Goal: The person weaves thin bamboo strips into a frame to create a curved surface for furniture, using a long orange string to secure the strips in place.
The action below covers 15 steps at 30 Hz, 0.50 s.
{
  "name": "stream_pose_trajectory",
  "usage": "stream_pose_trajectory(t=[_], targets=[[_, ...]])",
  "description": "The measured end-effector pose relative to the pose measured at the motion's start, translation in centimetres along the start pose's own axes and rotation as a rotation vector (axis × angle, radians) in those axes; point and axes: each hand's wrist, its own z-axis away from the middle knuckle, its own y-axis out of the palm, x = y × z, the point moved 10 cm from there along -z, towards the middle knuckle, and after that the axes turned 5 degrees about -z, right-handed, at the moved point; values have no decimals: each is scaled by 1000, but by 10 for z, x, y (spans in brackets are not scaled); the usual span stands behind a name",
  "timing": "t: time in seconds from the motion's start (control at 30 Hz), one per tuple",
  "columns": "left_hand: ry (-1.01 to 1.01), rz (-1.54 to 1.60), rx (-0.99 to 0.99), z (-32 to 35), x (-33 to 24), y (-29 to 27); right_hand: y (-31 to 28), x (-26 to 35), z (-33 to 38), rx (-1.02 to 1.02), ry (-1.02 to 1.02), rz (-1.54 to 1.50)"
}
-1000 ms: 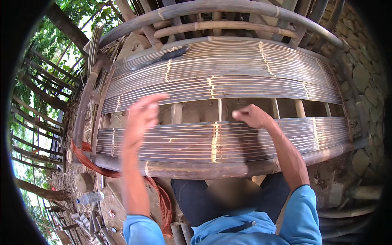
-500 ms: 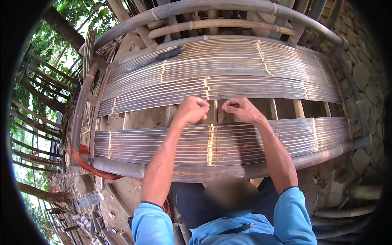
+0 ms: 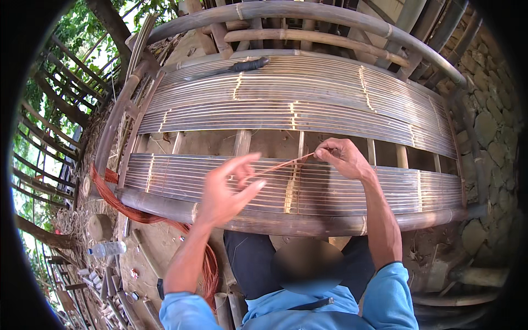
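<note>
Centrally: right hand (image 3: 345,158), thumb and fingertips closed in a pinch on one end of a thin reddish string (image 3: 286,164). Left hand (image 3: 224,184), blurred, thumb and forefinger spread apart; string runs taut-looking to its fingers, though whether they grip it cannot be told. String position: slantwise between the hands, above the near slat panel (image 3: 385,186). Likely faults: string slipping free, should the small pinch loosen; snapping, should the hands pull too hard; a dropped end falling into the open gap beyond the panel. Further out: front bamboo pole (image 3: 275,224); bundle of red strings (image 3: 135,213) at its left end, strands hanging near the left forearm, where an elbow swing might snag them; far slat panels (image 3: 324,116), bearing one black-handled knife (image 3: 250,64); plastic bottle (image 3: 108,249), lying lower left.
</note>
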Motion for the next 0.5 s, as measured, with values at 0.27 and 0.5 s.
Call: stream_pose_trajectory(t=[0.27,0.5], targets=[[-1047,31,-314,318,174,-162,7,-61,-9,-20,201,275],[-812,-266,-241,301,187,-84,12,-84,-15,91,313,372]])
